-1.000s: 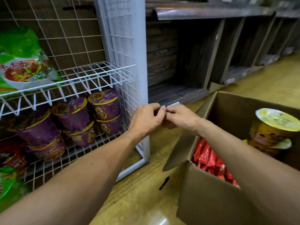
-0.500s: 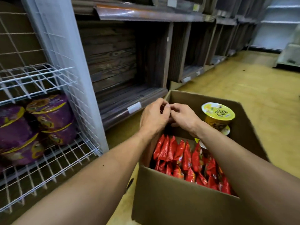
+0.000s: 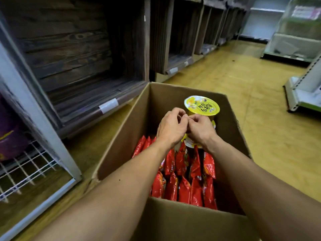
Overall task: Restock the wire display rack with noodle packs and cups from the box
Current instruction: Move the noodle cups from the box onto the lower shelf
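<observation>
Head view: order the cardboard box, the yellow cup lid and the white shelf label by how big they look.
1. cardboard box, by far the largest.
2. yellow cup lid.
3. white shelf label, smallest.
The wide lens stretches the box's near edge, but the order holds.

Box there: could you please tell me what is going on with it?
A person's left hand and right hand meet over the open box, both curled and holding no pack or cup. Red packs and a yellow cup sit in the box. The rack stands to its left.
</observation>
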Demonstrator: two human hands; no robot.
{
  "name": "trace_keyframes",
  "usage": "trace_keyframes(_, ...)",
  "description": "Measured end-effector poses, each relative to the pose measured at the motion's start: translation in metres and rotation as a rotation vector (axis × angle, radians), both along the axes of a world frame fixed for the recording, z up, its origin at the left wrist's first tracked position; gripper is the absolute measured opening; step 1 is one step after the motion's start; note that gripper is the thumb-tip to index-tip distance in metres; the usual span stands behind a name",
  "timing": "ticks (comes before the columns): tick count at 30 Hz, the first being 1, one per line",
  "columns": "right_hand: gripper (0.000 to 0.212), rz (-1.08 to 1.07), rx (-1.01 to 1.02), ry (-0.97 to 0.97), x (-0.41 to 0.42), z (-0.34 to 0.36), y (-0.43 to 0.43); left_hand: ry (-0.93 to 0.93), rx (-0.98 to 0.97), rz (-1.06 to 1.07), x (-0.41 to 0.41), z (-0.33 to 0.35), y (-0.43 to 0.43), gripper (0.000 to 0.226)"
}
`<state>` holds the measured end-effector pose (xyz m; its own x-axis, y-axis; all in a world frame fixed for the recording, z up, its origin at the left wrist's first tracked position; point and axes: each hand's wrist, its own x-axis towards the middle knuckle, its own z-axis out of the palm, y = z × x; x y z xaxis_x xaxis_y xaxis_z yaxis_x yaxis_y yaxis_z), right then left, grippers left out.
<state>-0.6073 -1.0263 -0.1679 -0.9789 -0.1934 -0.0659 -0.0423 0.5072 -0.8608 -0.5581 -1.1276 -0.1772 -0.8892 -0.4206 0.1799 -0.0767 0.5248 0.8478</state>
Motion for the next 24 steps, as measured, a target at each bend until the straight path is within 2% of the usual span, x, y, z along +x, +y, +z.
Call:
trace_keyframes(2, 0.018, -0.089, -0.006, -0.013, -0.009, -0.007, 0.008, -0.009, 0.026, -0.004, -0.01, -0.005, 0.009, 0.028)
trace_keyframes(6, 0.04, -0.204, -0.09, -0.071, -0.032, -0.029, 0.021, -0.007, 0.102, 0.02, -0.025, -0.016, 0.021, 0.039)
trace_keyframes(10, 0.042, -0.307, -0.167, -0.116, -0.039, -0.033, 0.027, -0.027, 0.174, 0.013, -0.038, -0.023, 0.03, 0.05)
trace_keyframes(14, 0.067, -0.352, -0.197, -0.15, -0.049, -0.036, 0.029, -0.087, 0.155, -0.083, -0.048, -0.035, 0.031, 0.053)
trace_keyframes(18, 0.073, -0.315, -0.261, -0.187, -0.054, -0.037, 0.031, -0.007, 0.085, -0.091, -0.051, -0.037, 0.023, 0.043)
trace_keyframes(24, 0.068, -0.292, -0.322, -0.183, -0.056, -0.034, 0.033, 0.039, 0.158, -0.08, -0.054, -0.033, 0.024, 0.024)
